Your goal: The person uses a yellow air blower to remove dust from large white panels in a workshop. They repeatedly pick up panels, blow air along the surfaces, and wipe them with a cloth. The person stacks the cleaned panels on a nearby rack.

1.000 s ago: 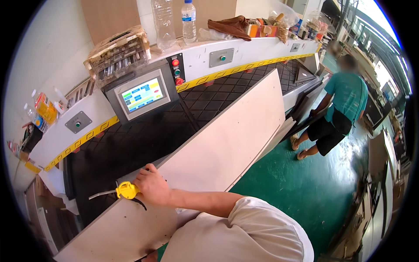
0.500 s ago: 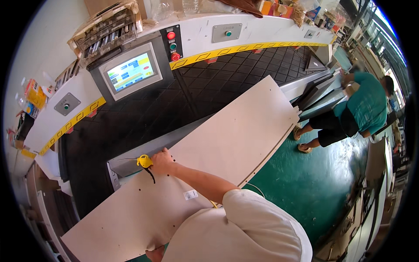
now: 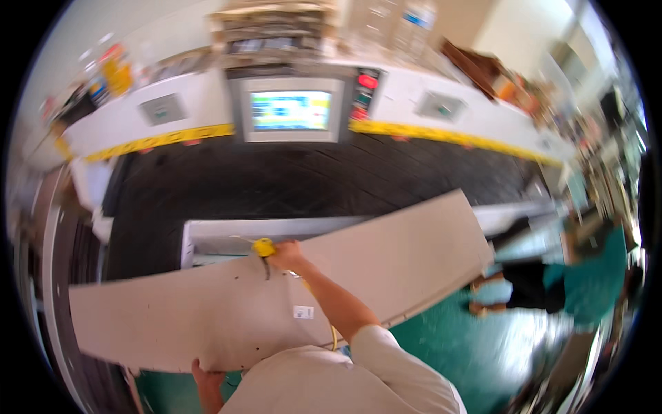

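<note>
A long beige board (image 3: 400,234) lies crosswise in front of me, with several small dark holes along its edges and a white label (image 3: 303,312). At its far edge my right hand (image 3: 286,255) is closed round a yellow air blow gun (image 3: 263,247), whose thin nozzle points left; whether those fingers also grip the board is hidden. My left hand (image 3: 205,379) grips the board's near edge, its fingertips tucked underneath. A yellow hose (image 3: 334,337) shows beside my body.
Beyond the board is a machine with a dark bed (image 3: 289,176), a lit screen (image 3: 289,110) and a yellow-striped rail (image 3: 455,138). Bottles (image 3: 414,31) stand on its top. At the right a person in a teal shirt (image 3: 593,276) bends on the green floor (image 3: 441,345).
My view has turned left, blurring the picture. The board now lies closer to level across it. More of my left hand shows at the near edge; my right hand still holds the blow gun.
</note>
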